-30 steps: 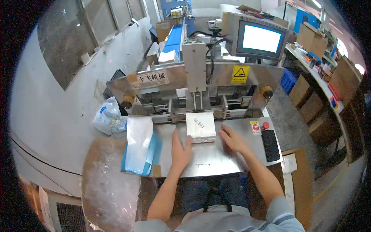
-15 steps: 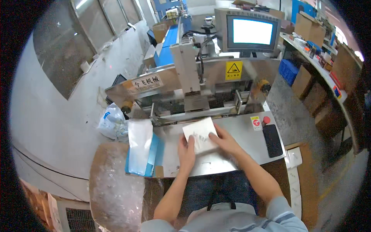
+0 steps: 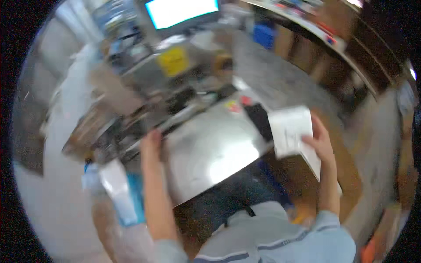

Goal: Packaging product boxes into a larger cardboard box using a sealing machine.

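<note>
My right hand [image 3: 322,138] is shut on a white square packet [image 3: 289,131] with faint dark marks. It holds the packet out to the right, beyond the front right corner of the metal worktable [image 3: 206,149]. My left hand [image 3: 152,142] is at the left side of the table, by the machine's lower edge. Motion smears its fingers, and I see nothing held in it. A black phone-like slab [image 3: 258,118] lies on the table near a red button [image 3: 246,101].
A blue box with white plastic sleeves [image 3: 118,190] stands left of my left forearm. The machine carries a yellow warning sign [image 3: 173,61], with a lit screen [image 3: 184,11] behind. A blue crate [image 3: 264,36] and a long cluttered bench [image 3: 322,33] are at the far right.
Both hands held the packet over the table. My left hand has let go and moved left; my right hand has carried the packet right. The whole view has swung to the right.
</note>
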A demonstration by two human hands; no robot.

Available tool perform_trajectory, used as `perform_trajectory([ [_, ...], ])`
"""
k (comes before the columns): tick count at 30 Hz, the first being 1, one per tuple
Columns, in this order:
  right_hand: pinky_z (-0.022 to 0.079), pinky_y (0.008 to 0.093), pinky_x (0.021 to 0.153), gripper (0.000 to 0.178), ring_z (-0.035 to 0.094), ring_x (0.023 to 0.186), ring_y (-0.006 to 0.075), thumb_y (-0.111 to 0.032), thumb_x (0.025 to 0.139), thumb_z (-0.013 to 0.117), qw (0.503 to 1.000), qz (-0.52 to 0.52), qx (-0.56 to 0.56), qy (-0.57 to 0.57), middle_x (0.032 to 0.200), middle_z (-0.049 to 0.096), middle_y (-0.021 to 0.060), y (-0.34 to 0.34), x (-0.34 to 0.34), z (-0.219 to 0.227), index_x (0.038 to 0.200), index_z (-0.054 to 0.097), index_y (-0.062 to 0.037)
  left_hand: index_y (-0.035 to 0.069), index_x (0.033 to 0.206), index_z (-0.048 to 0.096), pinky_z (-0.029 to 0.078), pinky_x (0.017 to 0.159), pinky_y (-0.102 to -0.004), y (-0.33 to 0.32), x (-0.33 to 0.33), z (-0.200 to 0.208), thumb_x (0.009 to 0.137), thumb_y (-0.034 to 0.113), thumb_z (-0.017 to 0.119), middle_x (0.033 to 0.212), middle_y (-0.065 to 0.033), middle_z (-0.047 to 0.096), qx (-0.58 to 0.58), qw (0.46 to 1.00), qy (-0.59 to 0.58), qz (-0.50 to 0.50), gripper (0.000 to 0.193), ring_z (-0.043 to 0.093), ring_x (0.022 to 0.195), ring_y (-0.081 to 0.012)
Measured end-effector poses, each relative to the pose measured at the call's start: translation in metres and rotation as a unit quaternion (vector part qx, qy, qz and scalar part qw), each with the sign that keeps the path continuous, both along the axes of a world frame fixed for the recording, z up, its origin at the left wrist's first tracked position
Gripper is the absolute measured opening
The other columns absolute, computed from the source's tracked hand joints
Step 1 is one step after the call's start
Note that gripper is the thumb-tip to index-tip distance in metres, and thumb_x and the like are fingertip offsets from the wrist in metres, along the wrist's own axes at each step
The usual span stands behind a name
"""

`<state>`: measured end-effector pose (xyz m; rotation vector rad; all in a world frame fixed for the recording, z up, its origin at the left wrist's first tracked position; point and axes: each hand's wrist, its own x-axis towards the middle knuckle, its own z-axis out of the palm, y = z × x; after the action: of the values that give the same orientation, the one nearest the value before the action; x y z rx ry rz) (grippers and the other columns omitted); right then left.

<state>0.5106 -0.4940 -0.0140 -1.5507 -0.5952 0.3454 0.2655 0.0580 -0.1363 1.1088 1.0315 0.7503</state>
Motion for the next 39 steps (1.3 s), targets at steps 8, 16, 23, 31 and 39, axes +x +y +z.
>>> perform_trajectory([
  [8,0.044,0.0331,0.102,0.075,0.057,0.118,0.0208,-0.025,0.078,0.082,0.861,-0.065,-0.504,-0.022,0.128,0.063,0.0125,-0.198,0.103,-0.083,0.14,0.049,0.0021,0.004,0.122,0.06,0.049,0.072,-0.0213,-0.116,-0.055,0.063,0.095,0.02,0.067,0.104,-0.0031,0.065,0.098,0.993,0.0,-0.071,0.032,0.062,0.088,-0.0118],
  [16,0.048,0.043,0.097,0.054,0.061,0.114,0.0375,-0.036,0.086,0.063,0.876,0.004,-0.482,0.019,0.124,0.064,0.0261,-0.151,0.068,-0.243,0.123,0.061,0.0036,0.004,0.142,0.046,0.043,0.102,-0.0343,-0.064,-0.277,0.102,0.101,0.027,0.058,0.134,-0.0126,0.056,0.177,0.981,0.077,-0.002,0.048,0.055,0.12,-0.023],
  [23,0.049,0.0447,0.096,0.057,0.065,0.107,0.0408,-0.037,0.083,0.068,0.839,0.027,-0.531,-0.117,0.114,0.065,0.0315,-0.113,0.08,-0.229,0.118,0.062,0.0085,0.002,0.13,0.056,0.049,0.083,-0.0305,-0.02,-0.512,0.06,0.1,0.03,0.059,0.109,-0.0078,0.062,0.342,0.898,0.277,0.028,0.042,0.06,0.097,-0.0189],
  [31,0.053,0.0344,0.083,0.035,0.067,0.091,0.0197,-0.017,0.094,0.064,0.951,-0.018,-0.257,-0.173,0.099,0.073,0.0175,-0.056,0.09,-0.138,0.121,0.063,0.006,-0.003,0.114,0.065,0.051,0.082,-0.0332,-0.032,-0.276,0.086,0.094,0.029,0.066,0.101,-0.0129,0.07,0.388,0.842,0.365,0.088,0.038,0.065,0.091,-0.0211],
  [39,0.051,0.0336,0.091,0.034,0.066,0.102,0.0223,-0.016,0.095,0.065,0.964,0.021,-0.245,-0.098,0.112,0.07,0.0145,-0.018,0.039,-0.068,0.123,0.063,0.0037,-0.001,0.099,0.064,0.052,0.072,-0.0398,-0.028,-0.278,0.083,0.095,0.017,0.063,0.096,-0.0182,0.072,0.432,0.788,0.375,0.229,0.019,0.07,0.086,-0.0278],
])
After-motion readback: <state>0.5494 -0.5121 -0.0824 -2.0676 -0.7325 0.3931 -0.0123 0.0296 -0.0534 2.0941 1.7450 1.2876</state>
